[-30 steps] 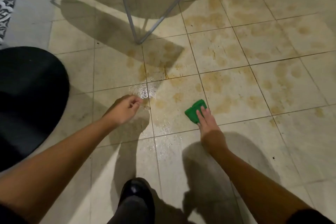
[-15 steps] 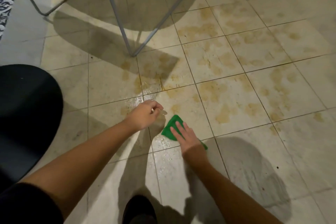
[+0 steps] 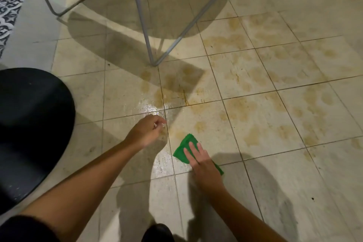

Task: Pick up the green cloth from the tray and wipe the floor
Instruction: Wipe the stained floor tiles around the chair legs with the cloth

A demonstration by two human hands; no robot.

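The green cloth [image 3: 185,148] lies flat on the beige tiled floor [image 3: 275,192], folded small. My right hand [image 3: 202,165] presses on it with fingers spread, and covers its near half; a green corner pokes out at the hand's right. My left hand [image 3: 146,132] hovers just left of the cloth with its fingers curled; something small and pale shows at the fingertips, too small to tell. A wet, shiny patch [image 3: 151,107] lies just beyond the left hand. Brown stains [image 3: 253,133] spread over the tiles to the right. No tray is in view.
A metal-framed stand [image 3: 146,41] rises from the floor ahead, its foot near the stains. A large black round object [image 3: 29,129] fills the left side. A patterned rug [image 3: 9,2] lies far left. A dark shoe [image 3: 157,234] shows at the bottom edge.
My right hand has slid the green cloth leftward and towards me across the wet tile. The left hand has stayed beside it with curled fingers. The camera has tilted up a little.
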